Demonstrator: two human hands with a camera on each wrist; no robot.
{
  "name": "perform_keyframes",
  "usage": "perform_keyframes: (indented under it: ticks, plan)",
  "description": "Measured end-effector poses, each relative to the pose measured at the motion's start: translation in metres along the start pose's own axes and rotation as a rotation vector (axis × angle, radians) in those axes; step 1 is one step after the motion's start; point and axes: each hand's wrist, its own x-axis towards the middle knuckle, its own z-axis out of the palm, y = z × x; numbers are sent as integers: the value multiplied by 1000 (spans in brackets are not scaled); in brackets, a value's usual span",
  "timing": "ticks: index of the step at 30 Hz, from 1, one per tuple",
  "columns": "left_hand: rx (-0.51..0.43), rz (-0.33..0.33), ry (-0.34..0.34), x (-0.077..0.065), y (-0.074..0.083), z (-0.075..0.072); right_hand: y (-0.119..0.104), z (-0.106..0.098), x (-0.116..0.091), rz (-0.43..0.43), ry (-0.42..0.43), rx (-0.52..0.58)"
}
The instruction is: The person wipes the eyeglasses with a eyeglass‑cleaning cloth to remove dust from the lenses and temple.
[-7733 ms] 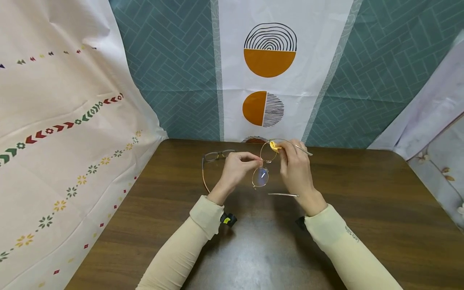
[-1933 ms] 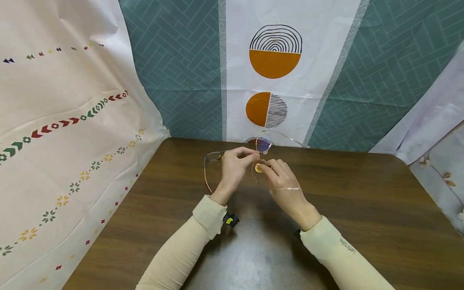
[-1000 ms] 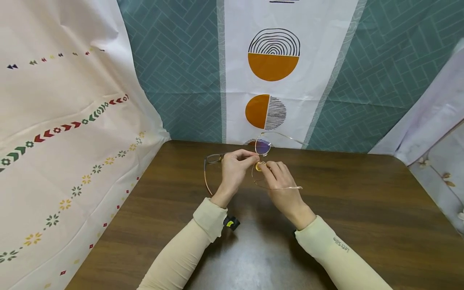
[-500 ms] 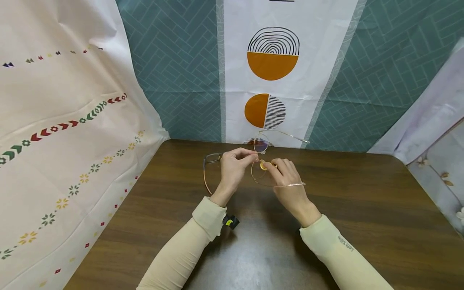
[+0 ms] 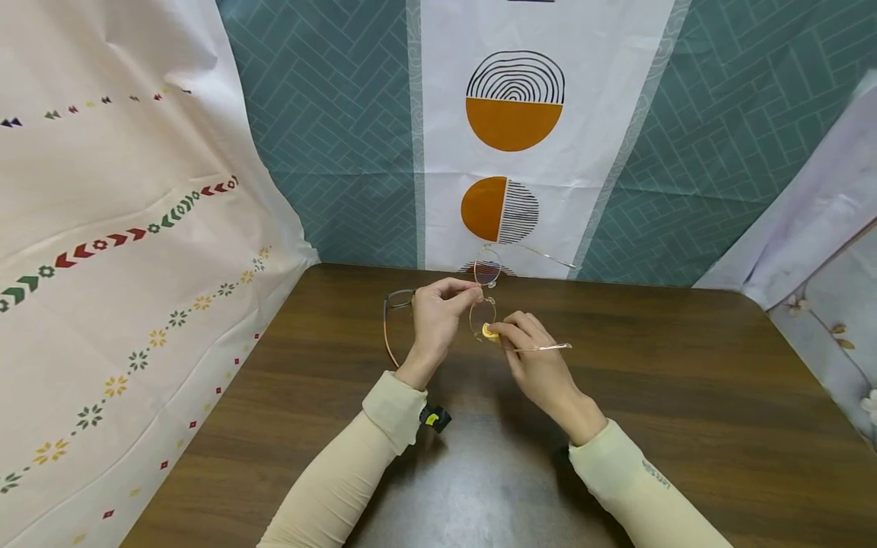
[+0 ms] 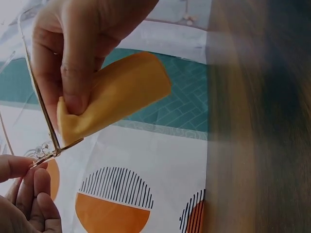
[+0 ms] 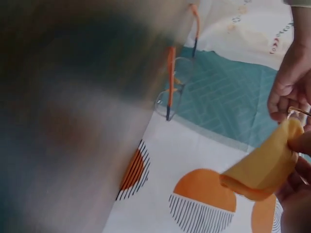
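Observation:
My left hand [image 5: 436, 312] pinches a pair of thin gold-rimmed glasses [image 5: 488, 271] at the bridge, between thumb and fingers. They are held up over the table, one lens above the other, with both temples unfolded toward the right. My right hand [image 5: 543, 371] pinches a folded yellow cloth [image 5: 489, 332] at the outer edge of the lower lens. In the left wrist view the cloth [image 6: 119, 94] hangs out from between the thumb and fingers, close beside a temple and hinge. In the right wrist view the cloth [image 7: 265, 167] covers most of the held frame.
Another pair of glasses [image 5: 400, 298], dark-rimmed with orange-brown temples, stands on the brown wooden table [image 5: 329, 358] behind my left hand. The right wrist view shows this second pair [image 7: 169, 82] with temples open. Patterned curtains [image 5: 356, 152] hang behind the table and along both sides.
Several seconds ago the cloth was at the upper lens; afterwards it is at the lower one. In the last half second it has slid from near the bridge to the outer rim. Glasses shifted slightly left.

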Motion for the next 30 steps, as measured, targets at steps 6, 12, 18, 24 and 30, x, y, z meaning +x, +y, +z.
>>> perform_keyframes:
  ticks: [6,12,18,24,30]
  plan:
    - [-17,-6,3,1,-1,0,-2,-8,2,120,-6,281]
    - [-38,-11,-7,1,0,-1,4,-23,10,117,157,218]
    - [-47,-22,-16,0,0,-2,4,-20,18,-114,108,-96]
    - [-70,-42,-30,-2,2,1,-6,-3,19,-87,101,-109]
    - [-58,-36,-26,-2,1,1,-11,4,18,-32,97,13]
